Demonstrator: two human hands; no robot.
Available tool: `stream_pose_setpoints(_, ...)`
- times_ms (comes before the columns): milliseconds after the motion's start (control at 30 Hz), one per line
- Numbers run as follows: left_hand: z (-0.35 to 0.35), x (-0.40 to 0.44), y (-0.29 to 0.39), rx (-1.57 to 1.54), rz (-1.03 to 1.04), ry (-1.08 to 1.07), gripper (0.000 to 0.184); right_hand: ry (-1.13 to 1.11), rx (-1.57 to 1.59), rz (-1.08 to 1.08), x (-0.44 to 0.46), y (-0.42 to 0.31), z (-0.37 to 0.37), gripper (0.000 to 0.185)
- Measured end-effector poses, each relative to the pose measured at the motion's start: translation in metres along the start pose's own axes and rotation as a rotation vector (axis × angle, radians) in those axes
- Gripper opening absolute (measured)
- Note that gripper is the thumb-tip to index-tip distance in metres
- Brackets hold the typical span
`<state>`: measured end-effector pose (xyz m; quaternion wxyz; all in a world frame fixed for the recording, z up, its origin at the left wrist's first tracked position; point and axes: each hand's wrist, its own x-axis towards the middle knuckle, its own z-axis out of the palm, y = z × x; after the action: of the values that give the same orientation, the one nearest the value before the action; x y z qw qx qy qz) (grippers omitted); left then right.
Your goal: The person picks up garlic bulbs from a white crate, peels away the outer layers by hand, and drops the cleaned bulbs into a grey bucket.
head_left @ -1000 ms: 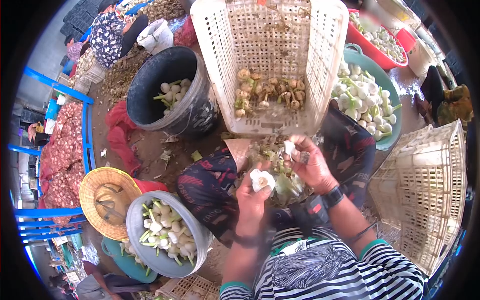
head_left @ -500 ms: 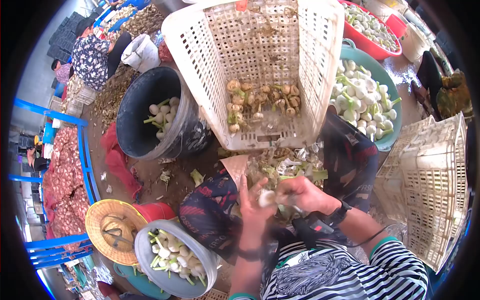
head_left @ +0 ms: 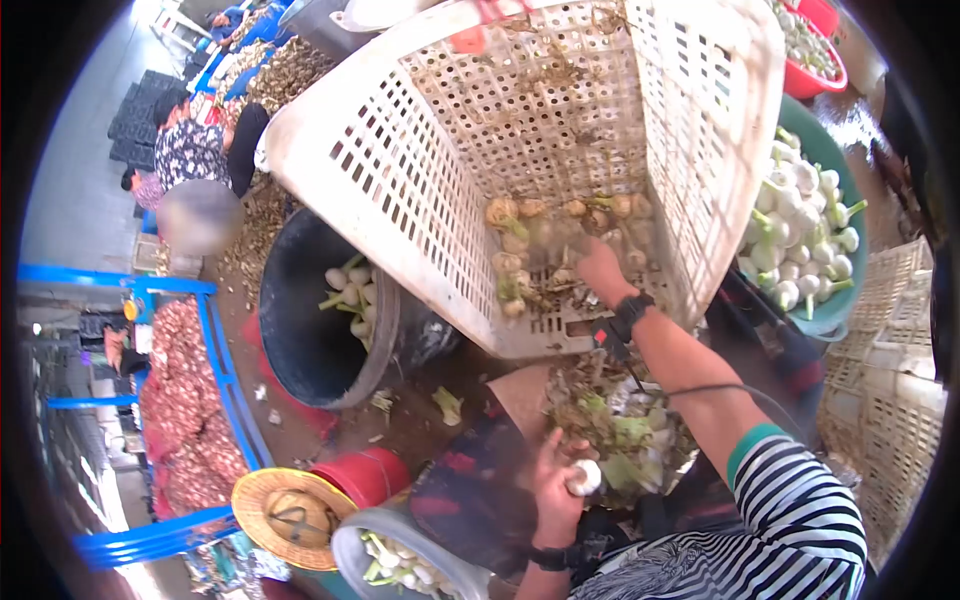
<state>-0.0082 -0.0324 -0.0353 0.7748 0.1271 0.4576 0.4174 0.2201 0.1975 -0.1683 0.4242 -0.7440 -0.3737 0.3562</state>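
In my left hand point(head_left: 560, 480), low over my lap, is a peeled white garlic bulb point(head_left: 584, 478). My right hand point(head_left: 604, 270) reaches into the big white crate point(head_left: 370, 180) in front of me and touches the unpeeled garlic bulbs point(head_left: 512, 262) at its bottom. Its fingertips are blurred among the bulbs, so a grip cannot be made out. Leaves and peelings point(head_left: 625, 430) lie in a heap between my knees, below the crate.
A dark bucket point(head_left: 300, 310) and a grey bucket point(head_left: 360, 550) hold white bulbs at the left, near a straw hat point(head_left: 290, 518). To the right are a green tub point(head_left: 840, 325) of bulbs and stacked crates point(head_left: 880, 400). A person point(head_left: 190, 150) sits at the upper left.
My right hand has left my left hand and moved forward into the crate. The left hand keeps the white bulb. The view has shifted, and the crate appears larger.
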Motion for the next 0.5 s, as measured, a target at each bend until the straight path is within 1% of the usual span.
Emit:
stream_pose_setpoints(67, -0.002, 0.005, 0.001, 0.026, -0.046, 0.052, 0.062, -0.018, -0.123, 0.072, 0.012, 0.006, 0.017, 0.033)
stream_pose_setpoints(100, -0.001, 0.006, 0.002, 0.021, -0.052, 0.020, 0.059, -0.033, -0.173, 0.098, 0.011, 0.004, 0.024, 0.034)
stream_pose_setpoints(133, 0.000, 0.009, 0.002, 0.068, -0.050, 0.039, 0.056, -0.053, -0.232, 0.116, 0.008, 0.002, 0.028, 0.034)
stream_pose_setpoints(200, 0.010, 0.012, 0.003, 0.131, -0.030, 0.089, 0.051, -0.043, -0.191, -0.038, -0.006, 0.006, 0.023, 0.035)
stream_pose_setpoints(233, 0.007, 0.013, 0.001, 0.158, -0.007, 0.058, 0.050, -0.055, -0.171, -0.129, -0.015, 0.007, 0.020, 0.035)
stream_pose_setpoints(300, 0.000, 0.017, -0.006, 0.187, 0.078, 0.024, 0.050, -0.098, -0.158, -0.070, -0.034, 0.010, 0.009, 0.031)
stream_pose_setpoints(333, 0.012, 0.014, 0.001, 0.258, 0.106, 0.076, 0.056, -0.183, 0.118, -0.085, -0.050, 0.010, -0.003, 0.028)
stream_pose_setpoints(367, 0.018, 0.011, 0.005, 0.306, 0.152, 0.076, 0.059, -0.263, 0.366, 0.067, -0.090, -0.050, -0.027, 0.026)
stream_pose_setpoints(400, 0.022, 0.010, 0.008, 0.361, 0.202, 0.090, 0.061, -0.353, 0.377, 0.104, -0.115, -0.067, -0.036, 0.022)
stream_pose_setpoints(433, 0.026, 0.011, 0.008, 0.451, 0.417, 0.088, 0.062, -0.373, 0.374, 0.097, -0.143, -0.081, -0.041, 0.021)
stream_pose_setpoints(500, 0.030, 0.004, 0.020, 0.665, 0.703, 0.102, 0.063, -0.579, 0.340, -0.076, -0.195, -0.095, -0.055, 0.029)
